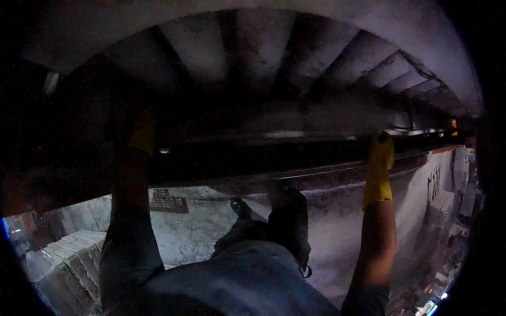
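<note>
My right hand (pixel 381 158), in a yellow glove, reaches up to the long dark edge (pixel 316 175) of a large structure in front of me. Its fingers look curled at a pale strip under the slats, and whatever lies inside them is hidden. Deep in shadow on the left, my left hand (pixel 142 136) wears a yellow glove too. Darkness swallows its fingers, so their pose and any hold cannot be made out. Above both hands run broad grey slats (pixel 263 47) with dark gaps between them.
A pale curved rim (pixel 337 9) arches over the slats. Ribbed pale blocks or panels (pixel 79 250) are stacked at the lower left. On the grey floor (pixel 195 239) lies a dark gridded piece (pixel 167 200). Cluttered items (pixel 440 279) line the right side.
</note>
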### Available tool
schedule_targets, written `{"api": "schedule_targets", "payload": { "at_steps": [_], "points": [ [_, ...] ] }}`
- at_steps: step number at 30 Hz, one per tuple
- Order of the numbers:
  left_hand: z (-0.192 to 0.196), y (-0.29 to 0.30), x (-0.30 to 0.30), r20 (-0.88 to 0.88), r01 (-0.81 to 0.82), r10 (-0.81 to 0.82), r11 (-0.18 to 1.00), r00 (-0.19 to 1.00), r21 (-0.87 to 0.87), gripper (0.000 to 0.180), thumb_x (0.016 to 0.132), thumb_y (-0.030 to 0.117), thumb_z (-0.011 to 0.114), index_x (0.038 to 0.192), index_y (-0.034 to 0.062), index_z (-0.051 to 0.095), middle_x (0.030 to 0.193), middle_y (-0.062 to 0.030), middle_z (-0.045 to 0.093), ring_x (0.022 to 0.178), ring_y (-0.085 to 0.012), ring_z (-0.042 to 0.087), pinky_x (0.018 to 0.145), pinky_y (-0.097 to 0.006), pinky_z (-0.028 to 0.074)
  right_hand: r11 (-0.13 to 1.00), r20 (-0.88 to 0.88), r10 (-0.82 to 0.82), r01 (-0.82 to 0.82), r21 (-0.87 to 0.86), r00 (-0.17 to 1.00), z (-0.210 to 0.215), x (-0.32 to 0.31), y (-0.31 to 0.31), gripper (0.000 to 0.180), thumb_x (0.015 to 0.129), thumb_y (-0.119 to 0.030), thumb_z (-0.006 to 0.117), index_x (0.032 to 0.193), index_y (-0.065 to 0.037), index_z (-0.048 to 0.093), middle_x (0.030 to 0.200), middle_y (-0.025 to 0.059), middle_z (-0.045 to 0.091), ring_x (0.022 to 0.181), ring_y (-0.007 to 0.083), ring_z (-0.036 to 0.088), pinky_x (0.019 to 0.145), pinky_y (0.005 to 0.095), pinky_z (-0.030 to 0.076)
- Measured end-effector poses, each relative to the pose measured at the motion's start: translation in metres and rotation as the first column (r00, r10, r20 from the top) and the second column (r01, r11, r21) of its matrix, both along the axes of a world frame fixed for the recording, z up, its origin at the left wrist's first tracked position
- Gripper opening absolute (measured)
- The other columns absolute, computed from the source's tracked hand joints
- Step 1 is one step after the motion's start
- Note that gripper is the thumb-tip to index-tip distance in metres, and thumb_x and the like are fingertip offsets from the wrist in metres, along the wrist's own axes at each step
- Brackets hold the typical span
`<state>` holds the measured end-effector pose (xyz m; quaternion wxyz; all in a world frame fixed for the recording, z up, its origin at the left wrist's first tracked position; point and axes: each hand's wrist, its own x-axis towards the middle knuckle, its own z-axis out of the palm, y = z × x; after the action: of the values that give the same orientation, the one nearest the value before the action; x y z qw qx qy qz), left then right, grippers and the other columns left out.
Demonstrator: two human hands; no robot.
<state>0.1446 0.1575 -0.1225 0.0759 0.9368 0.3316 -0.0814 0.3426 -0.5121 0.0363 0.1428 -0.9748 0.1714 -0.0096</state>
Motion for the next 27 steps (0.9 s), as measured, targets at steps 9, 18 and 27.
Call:
{"api": "schedule_targets", "payload": {
  "at_steps": [9,18,27],
  "points": [
    [0.004,-0.012,-0.021,-0.006,-0.023,0.023,1.000,1.000,0.006,0.065,0.093,0.042,0.068,0.148,0.0097,0.055,0.151,-0.0210,0.054,0.143,-0.0365,0.048,0.118,-0.045,0.039,0.996,0.071,-0.005,0.011,-0.093,0.997,-0.045,0.016,-0.050,0.061,0.097,-0.051,0.061,0.142,-0.010,0.061,0.141,0.0149,0.064,0.129,0.0397,0.061,0.105,0.0525,0.048],
    [0.044,-0.006,0.054,0.001,-0.002,0.002,1.000,1.000,-0.009,0.065,0.093,0.041,0.069,0.148,0.0097,0.055,0.151,-0.0208,0.054,0.143,-0.0361,0.047,0.118,-0.045,0.039,0.995,0.022,-0.052,0.054,-0.088,0.998,-0.046,0.023,-0.069,0.060,0.095,-0.051,0.064,0.139,-0.010,0.062,0.137,0.0137,0.067,0.125,0.0367,0.064,0.101,0.0465,0.051],
    [0.029,-0.019,0.058,-0.169,-0.088,0.079,0.995,0.982,-0.048,0.064,0.093,0.040,0.070,0.147,0.0096,0.055,0.151,-0.0206,0.054,0.144,-0.0357,0.047,0.118,-0.045,0.039,0.992,0.075,-0.037,0.046,-0.118,0.997,-0.063,0.026,-0.069,0.059,0.092,-0.053,0.066,0.136,-0.013,0.066,0.131,0.0113,0.071,0.119,0.0348,0.067,0.098,0.0467,0.052]
  ]
}}
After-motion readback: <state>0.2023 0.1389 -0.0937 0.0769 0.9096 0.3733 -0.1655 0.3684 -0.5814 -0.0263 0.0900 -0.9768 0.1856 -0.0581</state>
